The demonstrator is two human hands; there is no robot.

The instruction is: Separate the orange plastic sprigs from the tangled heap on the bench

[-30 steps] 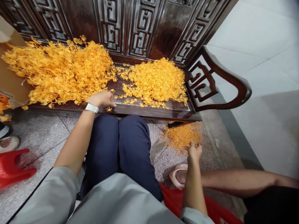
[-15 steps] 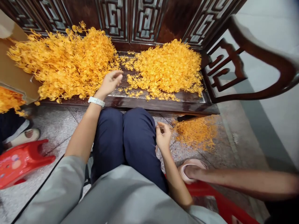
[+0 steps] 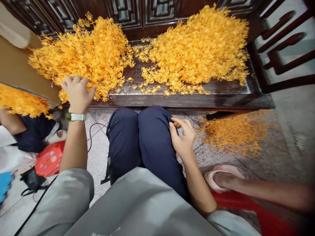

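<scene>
My left hand (image 3: 79, 93), with a pale watch band at the wrist, is over the front left part of a heap of yellow-orange plastic pieces (image 3: 98, 55). Its fingers are spread and hold nothing I can see. The small pieces have thin curved prongs, like little claws or spiders. Beside my right knee, my right hand (image 3: 184, 136) has its thumb and forefinger brought together in a pinch; anything between the tips is too small to make out. A second heap of the yellow-orange pieces (image 3: 199, 49) covers the right part of the dark wooden bench (image 3: 157, 101).
Thin orange scraps (image 3: 233, 134) lie on the floor under the bench's right end. A cardboard box (image 3: 22, 68) with more orange pieces (image 3: 22, 100) is at left. Another person's foot in a pink shoe (image 3: 225, 177) is at right. A red stool (image 3: 50, 159) stands at left.
My left hand has moved left from the gap between the heaps to the left heap, and its fingers have spread. My right hand stays by the knee. The view has shifted.
</scene>
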